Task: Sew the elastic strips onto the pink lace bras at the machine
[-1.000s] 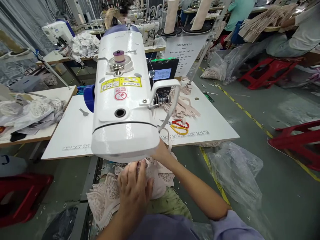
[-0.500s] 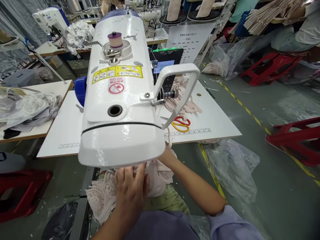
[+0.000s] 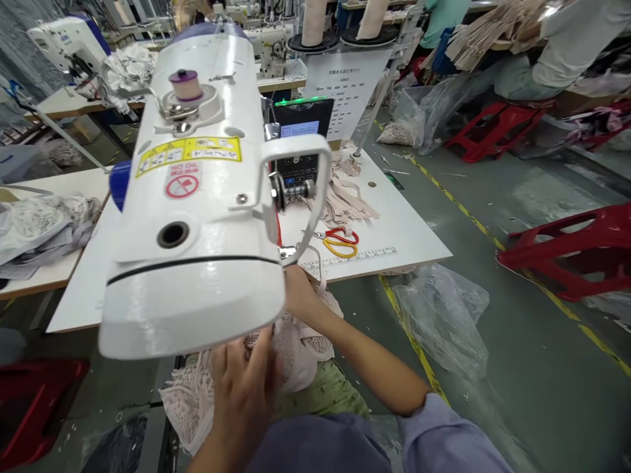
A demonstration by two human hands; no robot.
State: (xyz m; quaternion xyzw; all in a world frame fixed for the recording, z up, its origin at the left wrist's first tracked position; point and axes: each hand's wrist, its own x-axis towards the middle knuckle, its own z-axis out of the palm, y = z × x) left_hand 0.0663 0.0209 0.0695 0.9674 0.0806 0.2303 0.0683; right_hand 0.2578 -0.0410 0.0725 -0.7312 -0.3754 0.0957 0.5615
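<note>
A white sewing machine (image 3: 197, 309) fills the middle of the view, its head covering the needle area. Below it my left hand (image 3: 241, 387) holds a pale pink lace bra (image 3: 190, 394), fingers bent over the fabric and their tips partly hidden by the head. The thumb is blurred. My right hand (image 3: 300, 295) reaches behind the right side of the machine head, near the table's front edge; its fingers are hidden. More of the lace fabric lies under my right wrist and on my lap. A thin pale strap (image 3: 323, 272) hangs down beside that wrist.
Red-and-yellow-handled scissors (image 3: 341, 243) lie on the white table (image 3: 409, 230) by a printed ruler (image 3: 369, 256). Beige strips (image 3: 348, 197) are piled behind them. A control screen (image 3: 300, 131) stands near thread cones. Red stools (image 3: 572, 249) and a plastic bag (image 3: 444, 322) are on the floor.
The view has shifted, so the machine sits further left and shows more of my right hand. My left hand has moved slightly on the lace, with its thumb now blurred.
</note>
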